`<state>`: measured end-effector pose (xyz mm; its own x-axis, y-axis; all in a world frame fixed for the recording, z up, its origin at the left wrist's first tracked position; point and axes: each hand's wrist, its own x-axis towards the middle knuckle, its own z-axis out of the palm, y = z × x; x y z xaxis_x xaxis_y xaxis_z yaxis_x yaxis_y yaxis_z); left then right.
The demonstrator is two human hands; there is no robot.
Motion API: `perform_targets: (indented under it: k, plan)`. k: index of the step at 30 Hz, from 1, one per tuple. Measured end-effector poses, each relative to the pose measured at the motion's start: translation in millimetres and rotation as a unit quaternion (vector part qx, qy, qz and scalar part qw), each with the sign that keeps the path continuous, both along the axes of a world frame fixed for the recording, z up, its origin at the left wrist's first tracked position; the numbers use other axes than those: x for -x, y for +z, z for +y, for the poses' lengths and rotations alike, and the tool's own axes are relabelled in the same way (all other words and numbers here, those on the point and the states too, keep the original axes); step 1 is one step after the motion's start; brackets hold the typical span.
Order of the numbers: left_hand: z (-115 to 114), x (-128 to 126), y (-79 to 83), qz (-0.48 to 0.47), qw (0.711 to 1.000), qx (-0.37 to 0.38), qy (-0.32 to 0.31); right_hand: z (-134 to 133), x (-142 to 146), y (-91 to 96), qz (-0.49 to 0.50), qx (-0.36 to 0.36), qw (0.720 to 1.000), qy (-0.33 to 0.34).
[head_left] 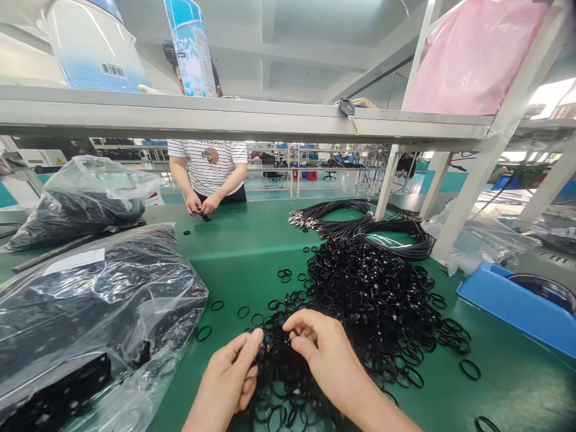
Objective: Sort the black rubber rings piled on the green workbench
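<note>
Rings (373, 288), black ones, heaped high on the green table (234, 246), spilling right under both hands! Left hand (234, 369) has thumb and fingers pinched over a small dark piece (264, 349), too blurred to name; right hand (324, 348) is curled close by, its grip impossible to tell. Plenty lie loose, so much looks left; no finished batch stands out.

Open lane between bag and heap.
The bare green table (245, 264) opens toward its far edge, between a bulging clear bag (148, 288) and the black ring heap (364, 282); loose rings (243, 312) dot it. Coiled cables (328, 228), a post (477, 162) and a blue bin (517, 306) obstruct the right, a shelf (270, 117) overhead.
</note>
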<state>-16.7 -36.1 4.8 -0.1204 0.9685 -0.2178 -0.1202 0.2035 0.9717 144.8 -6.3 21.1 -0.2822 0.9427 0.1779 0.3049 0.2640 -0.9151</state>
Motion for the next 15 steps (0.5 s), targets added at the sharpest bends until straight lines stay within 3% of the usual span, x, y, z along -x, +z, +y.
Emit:
perform_targets:
  k: [8,12,15]
  plan:
    - [-5.8,2.1,-1.0,-0.103,0.993,-0.027,-0.047,-7.2,1.2,9.1,0.013,0.004,0.999,0.045]
    - [-2.1,3.8,-5.4,-0.021,0.997,-0.032,-0.067,-10.6,5.6,7.7,-0.02,-0.039,0.998,0.046]
    - [-0.8,2.1,-4.6,0.056,0.997,-0.027,-0.039,-8.9,5.7,4.9,-0.016,-0.026,0.999,0.023]
